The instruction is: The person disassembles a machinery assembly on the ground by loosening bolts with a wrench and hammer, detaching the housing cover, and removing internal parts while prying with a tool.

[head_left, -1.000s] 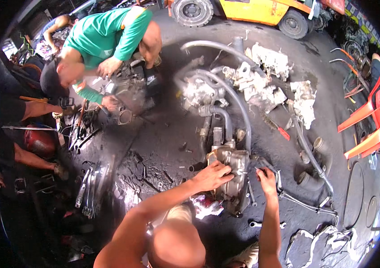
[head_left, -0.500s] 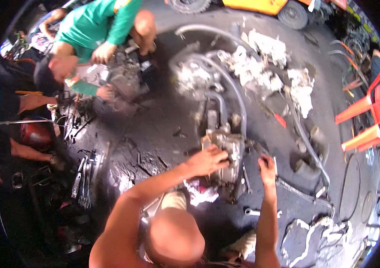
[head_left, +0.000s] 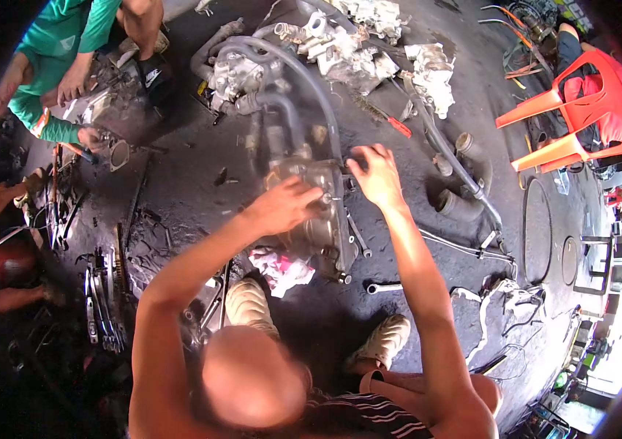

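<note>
A grey metal housing (head_left: 328, 234) with pipes and a bent hose (head_left: 281, 110) attached at its far end stands on the floor in front of me. My left hand (head_left: 287, 207) lies over the left side of this housing, fingers bent onto its top. To the right of it, my right hand (head_left: 378, 175) is raised with thumb and fingers apart, and I see nothing held in it. Below that hand, a spanner (head_left: 358, 233) lies along the housing's right side. Another spanner (head_left: 384, 288) is on the floor nearer to me. A crumpled pink-and-white rag (head_left: 281, 271) lies by the housing's near-left corner.
At the upper left, a co-worker in a green shirt (head_left: 55, 44) handles metal parts. Several tools (head_left: 102, 300) lie on the left. Cast metal parts (head_left: 347, 55), a red-handled tool (head_left: 400, 126), pipes (head_left: 464, 186) and a red plastic chair (head_left: 603, 95) are beyond or to the right.
The view has shifted right, so the scene sits further left. My right hand has spread its fingers; the dark item at its fingertips earlier no longer shows there. My left hand stays on the housing.
</note>
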Demonstrator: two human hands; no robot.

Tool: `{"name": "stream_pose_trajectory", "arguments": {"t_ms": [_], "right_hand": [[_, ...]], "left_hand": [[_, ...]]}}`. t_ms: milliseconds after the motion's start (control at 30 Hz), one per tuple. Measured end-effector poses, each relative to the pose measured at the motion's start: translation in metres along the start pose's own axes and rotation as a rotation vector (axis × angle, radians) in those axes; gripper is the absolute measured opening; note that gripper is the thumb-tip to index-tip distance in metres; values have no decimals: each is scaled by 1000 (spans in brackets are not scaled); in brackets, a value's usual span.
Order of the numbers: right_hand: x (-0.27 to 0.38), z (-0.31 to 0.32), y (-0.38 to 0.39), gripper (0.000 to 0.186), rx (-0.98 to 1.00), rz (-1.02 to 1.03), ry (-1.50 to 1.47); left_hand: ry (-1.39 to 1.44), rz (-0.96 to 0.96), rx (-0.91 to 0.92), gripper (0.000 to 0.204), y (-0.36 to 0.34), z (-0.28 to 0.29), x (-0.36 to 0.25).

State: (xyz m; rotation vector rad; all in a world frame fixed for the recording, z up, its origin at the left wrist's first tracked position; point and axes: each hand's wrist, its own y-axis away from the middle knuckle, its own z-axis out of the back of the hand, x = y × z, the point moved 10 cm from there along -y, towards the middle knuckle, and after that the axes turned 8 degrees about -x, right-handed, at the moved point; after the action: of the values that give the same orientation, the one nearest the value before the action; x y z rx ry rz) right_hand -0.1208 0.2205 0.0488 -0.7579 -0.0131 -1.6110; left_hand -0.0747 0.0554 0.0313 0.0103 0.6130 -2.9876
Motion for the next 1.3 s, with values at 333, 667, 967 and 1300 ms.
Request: {"name": "stream_pose_trajectory", "arguments": {"t_ms": [333, 667, 967, 1300], "right_hand": [[-23, -80, -17, 44, 641, -354, 96], [-46, -95, -20, 50, 653, -463, -85], [-40, -96, -17, 48, 708, -366, -25], [-18, -102, -22, 47, 709, -156, 14]], "left_hand": [[57, 27, 17, 21, 2, -3, 4], [49, -8, -52, 24, -6, 9, 6], [54, -31, -78, 21, -6, 8, 3], [52, 9, -54, 19, 0, 7, 5]]}}
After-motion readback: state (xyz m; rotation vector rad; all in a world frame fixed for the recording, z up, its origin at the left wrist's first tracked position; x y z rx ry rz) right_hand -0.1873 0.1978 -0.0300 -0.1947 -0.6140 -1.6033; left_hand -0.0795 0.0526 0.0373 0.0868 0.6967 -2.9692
